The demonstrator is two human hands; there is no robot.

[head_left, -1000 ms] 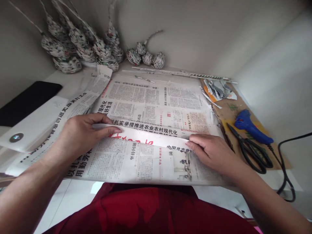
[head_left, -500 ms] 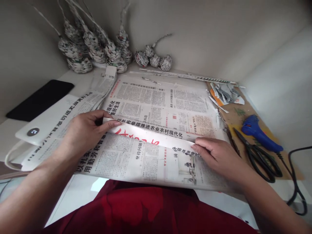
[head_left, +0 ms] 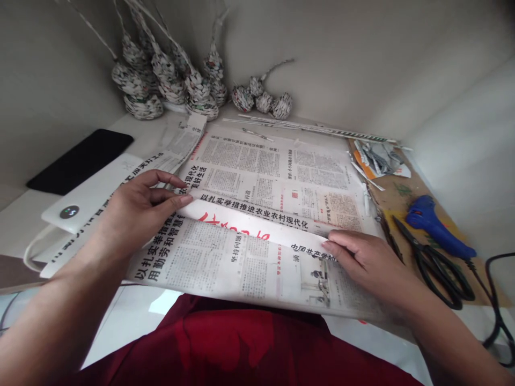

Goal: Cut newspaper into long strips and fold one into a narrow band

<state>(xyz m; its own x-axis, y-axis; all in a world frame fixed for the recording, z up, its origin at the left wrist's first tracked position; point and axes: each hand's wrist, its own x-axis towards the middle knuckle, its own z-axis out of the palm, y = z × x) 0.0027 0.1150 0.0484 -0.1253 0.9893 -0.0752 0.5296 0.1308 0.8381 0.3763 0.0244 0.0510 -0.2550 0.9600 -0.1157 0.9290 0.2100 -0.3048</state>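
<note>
A long newspaper strip [head_left: 233, 220], white with red handwritten-looking characters, stretches between my two hands and tilts down to the right. My left hand [head_left: 147, 206] pinches its left end, thumb on top; the index finger is raised a little apart from the thumb. At the other end, my right hand [head_left: 358, 260] grips the strip between thumb and bent fingers. Beneath both hands lie spread newspaper sheets [head_left: 257, 161] with printed columns. More cut newspaper strips [head_left: 177, 142] lie beyond my left hand, on and near a white device [head_left: 60, 214].
Several woven paper gourd shapes [head_left: 169, 80] and small woven balls [head_left: 263, 102] stand against the wall. Thin paper rods [head_left: 306, 127] lie behind the sheets. At right are black scissors [head_left: 438, 268], a blue glue gun [head_left: 438, 225] with its cord, and paper scraps [head_left: 380, 158]. A black phone-like slab [head_left: 80, 161] lies left.
The whole view has shifted slightly, so things sit farther right. My left index finger has lifted a little from the thumb. The strip stays stretched between both hands.
</note>
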